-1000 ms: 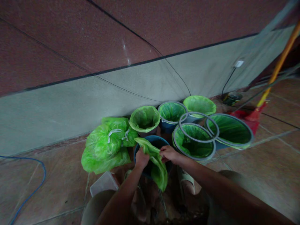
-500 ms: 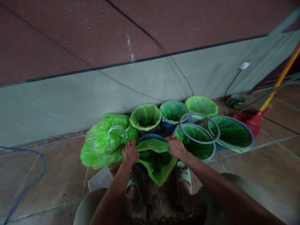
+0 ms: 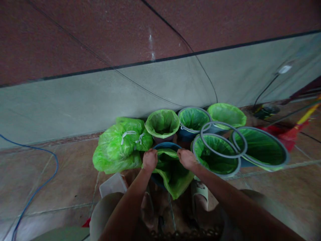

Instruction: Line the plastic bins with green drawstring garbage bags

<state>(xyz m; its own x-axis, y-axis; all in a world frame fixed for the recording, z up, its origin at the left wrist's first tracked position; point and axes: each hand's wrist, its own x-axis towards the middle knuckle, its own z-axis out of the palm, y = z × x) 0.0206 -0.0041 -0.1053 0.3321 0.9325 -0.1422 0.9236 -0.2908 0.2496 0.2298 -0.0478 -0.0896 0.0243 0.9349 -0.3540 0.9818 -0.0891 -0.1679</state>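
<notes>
A blue bin (image 3: pixel 164 146) stands on the floor right in front of me, between my feet. A green plastic bag (image 3: pixel 174 174) lies over its mouth and hangs down its near side. My left hand (image 3: pixel 149 159) is closed on the bag at the bin's left rim. My right hand (image 3: pixel 186 158) is closed on the bag at the right rim. Both hands hold the bag's edge spread across the opening.
Several bins lined with green bags (image 3: pixel 218 154) stand to the right and behind, one with a loose grey ring (image 3: pixel 223 139) on top. Tied full green bags (image 3: pixel 120 147) lie at the left. A clear lid (image 3: pixel 112 185), a blue cable (image 3: pixel 37 187) and a red broom (image 3: pixel 288 134) lie nearby.
The bag went from bunched between my hands to spread over the bin's mouth. My hands moved apart to the rim, then a little closer together at its far side.
</notes>
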